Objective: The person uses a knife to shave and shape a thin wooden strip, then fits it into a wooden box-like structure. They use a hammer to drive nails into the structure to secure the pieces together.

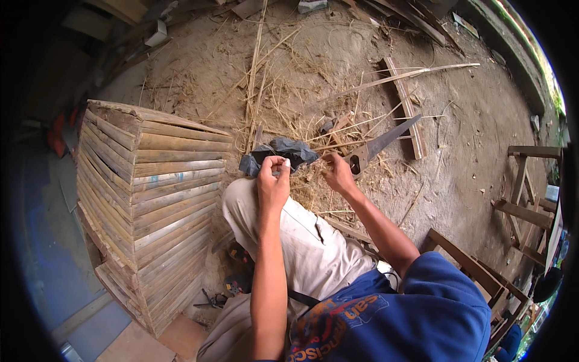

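Fine fingerwork seems to be in hand here, mid-frame, above the crumpled black plastic bag (294, 146). The left hand (274, 184) is set at the bag's near edge, its fingers curled toward the thumb; the right hand (339, 175) is held just right of the bag, fingers bent, near the handsaw (389, 137). Whether anything is clamped in either cannot be told. A careful, steady pinch appears to be called for next.

Lone fisheye view from the person's head, downward over the nearby hands (274, 186) toward the dirt floor (461, 142)
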`<action>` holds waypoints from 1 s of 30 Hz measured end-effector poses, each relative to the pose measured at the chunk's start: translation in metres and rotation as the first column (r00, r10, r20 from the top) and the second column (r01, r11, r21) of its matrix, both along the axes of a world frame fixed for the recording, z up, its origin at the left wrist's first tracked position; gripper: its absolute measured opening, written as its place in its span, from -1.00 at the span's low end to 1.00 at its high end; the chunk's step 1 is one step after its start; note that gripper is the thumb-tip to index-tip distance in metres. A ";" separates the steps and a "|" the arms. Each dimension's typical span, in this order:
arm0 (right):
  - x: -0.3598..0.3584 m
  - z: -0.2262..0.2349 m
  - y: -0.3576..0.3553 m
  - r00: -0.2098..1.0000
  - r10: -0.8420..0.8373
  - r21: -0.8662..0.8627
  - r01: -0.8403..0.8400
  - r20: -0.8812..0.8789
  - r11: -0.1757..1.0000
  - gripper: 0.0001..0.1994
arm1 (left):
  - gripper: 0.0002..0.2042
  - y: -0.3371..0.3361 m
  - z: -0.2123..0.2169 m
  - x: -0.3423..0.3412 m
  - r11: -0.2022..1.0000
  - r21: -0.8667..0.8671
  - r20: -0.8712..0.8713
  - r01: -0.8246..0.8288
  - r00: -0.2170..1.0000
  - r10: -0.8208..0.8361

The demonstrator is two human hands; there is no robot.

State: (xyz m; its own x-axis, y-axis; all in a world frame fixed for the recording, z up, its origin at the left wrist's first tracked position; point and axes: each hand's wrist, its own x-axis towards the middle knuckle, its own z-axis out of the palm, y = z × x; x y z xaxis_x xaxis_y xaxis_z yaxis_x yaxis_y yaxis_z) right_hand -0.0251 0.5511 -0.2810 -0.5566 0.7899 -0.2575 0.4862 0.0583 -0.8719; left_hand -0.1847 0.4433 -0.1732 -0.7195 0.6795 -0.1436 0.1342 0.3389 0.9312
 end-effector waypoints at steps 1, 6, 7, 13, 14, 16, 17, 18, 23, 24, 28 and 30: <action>0.002 -0.018 0.011 0.986 -0.078 0.127 0.059 0.150 0.990 -0.65 | -0.83 0.000 -0.001 0.000 0.999 0.028 0.003 -0.043 0.999 0.043; 0.002 -0.085 0.055 0.984 -0.140 0.477 0.069 0.114 0.876 -0.71 | -0.83 -0.003 0.004 0.002 0.973 0.193 0.305 -0.124 0.950 0.060; -0.001 -0.092 0.061 0.972 -0.146 0.450 0.050 0.182 0.892 -0.71 | -0.82 -0.003 0.005 0.004 0.971 0.204 0.278 -0.123 0.959 0.064; -0.026 -0.094 0.083 0.812 -0.126 0.378 -0.123 0.569 0.917 -0.61 | -0.82 -0.002 0.007 0.006 0.946 0.287 0.226 -0.151 0.970 0.086; -0.028 -0.093 0.089 0.790 -0.063 0.270 -0.133 0.610 0.954 -0.61 | -0.83 -0.002 0.006 0.006 0.945 0.291 0.218 -0.147 0.972 0.084; -0.027 -0.092 0.100 0.801 -0.051 0.151 -0.049 0.596 0.987 -0.63 | -0.88 -0.001 0.006 0.006 0.952 0.267 0.174 -0.147 0.979 0.103; -0.025 -0.093 0.105 0.811 -0.014 0.129 -0.077 0.585 0.989 -0.63 | -0.87 -0.001 0.006 0.006 0.956 0.263 0.117 -0.129 0.988 0.101; -0.022 -0.094 0.108 0.821 -0.008 0.139 -0.086 0.571 0.987 -0.62 | -0.86 -0.001 0.006 0.007 0.963 0.240 0.076 -0.121 0.992 0.106; 0.003 -0.097 0.101 0.891 -0.032 0.328 -0.133 0.452 0.935 -0.73 | -0.80 -0.007 0.008 0.011 0.966 0.231 0.099 -0.113 0.991 0.092; 0.008 -0.092 0.096 0.950 -0.061 0.443 -0.085 0.306 0.892 -0.74 | -0.78 -0.008 0.009 0.011 0.972 0.214 0.138 -0.102 0.988 0.074; 0.021 -0.051 0.084 0.985 -0.173 0.605 0.125 0.020 0.786 -0.74 | -0.77 -0.006 0.010 0.014 0.892 0.433 0.238 -0.129 0.971 0.024; 0.022 -0.020 0.085 0.970 -0.208 0.623 0.241 -0.126 0.744 -0.74 | -0.76 -0.002 0.010 0.016 0.921 0.369 0.233 -0.124 0.972 0.037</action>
State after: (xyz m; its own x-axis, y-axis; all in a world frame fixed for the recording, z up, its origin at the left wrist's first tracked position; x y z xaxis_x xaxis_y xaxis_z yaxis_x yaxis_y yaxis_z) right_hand -0.0027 0.6357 -0.3008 -0.3403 0.8671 0.3638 0.5167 0.4956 -0.6981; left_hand -0.1684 0.4408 -0.1633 -0.7544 0.6548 -0.0460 -0.0984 -0.0435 0.9942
